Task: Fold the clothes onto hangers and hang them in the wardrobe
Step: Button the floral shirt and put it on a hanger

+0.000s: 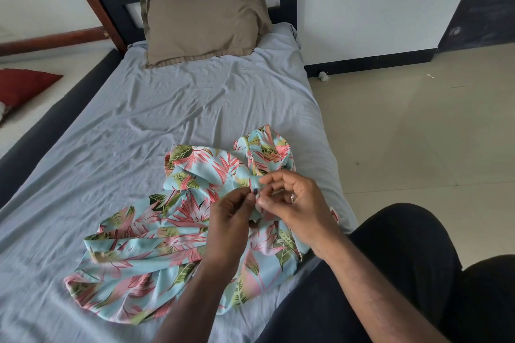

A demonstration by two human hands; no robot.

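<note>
Grey-sheeted bed point(139, 108) held one pillow point(203, 22) and one floral shirt point(167, 231); left hand point(231, 220) and right hand point(295, 203) together pinched its front.

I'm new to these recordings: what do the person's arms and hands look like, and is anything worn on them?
Two bare arms, no sleeves showing up to the frame edge. The right hand wears a ring on one finger. The left hand shows no ring, watch or glove.
</note>
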